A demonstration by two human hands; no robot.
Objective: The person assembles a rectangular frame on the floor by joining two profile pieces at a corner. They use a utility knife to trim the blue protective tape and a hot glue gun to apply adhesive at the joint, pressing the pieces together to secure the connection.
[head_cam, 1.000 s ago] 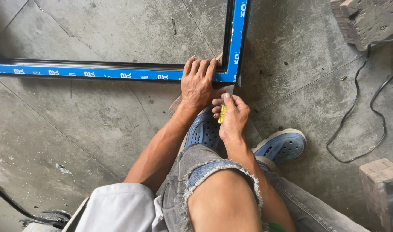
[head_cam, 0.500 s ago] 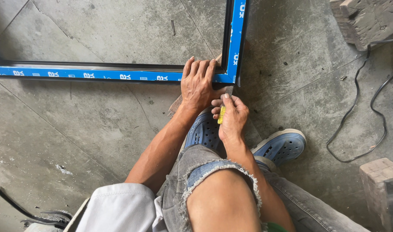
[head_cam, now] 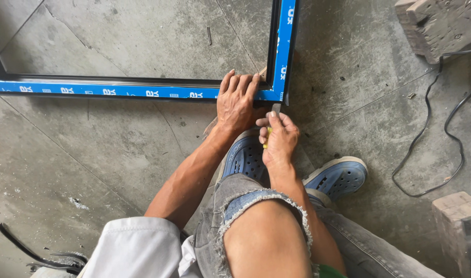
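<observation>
Two hands work the frame corner (head_cam: 276, 92) on the floor: left hand (head_cam: 237, 103) stays pressed flat there, right hand (head_cam: 279, 136) clenches a yellow-handled knife (head_cam: 270, 123) just below it, hardly shifted.

A window frame (head_cam: 143, 92) lies flat on the floor (head_cam: 117, 154), its corner just ahead of the person's two shoes (head_cam: 246, 157). A cable (head_cam: 436, 149) trails to the right, between a block (head_cam: 441, 25) beyond and another block (head_cam: 459, 226) nearer.
</observation>
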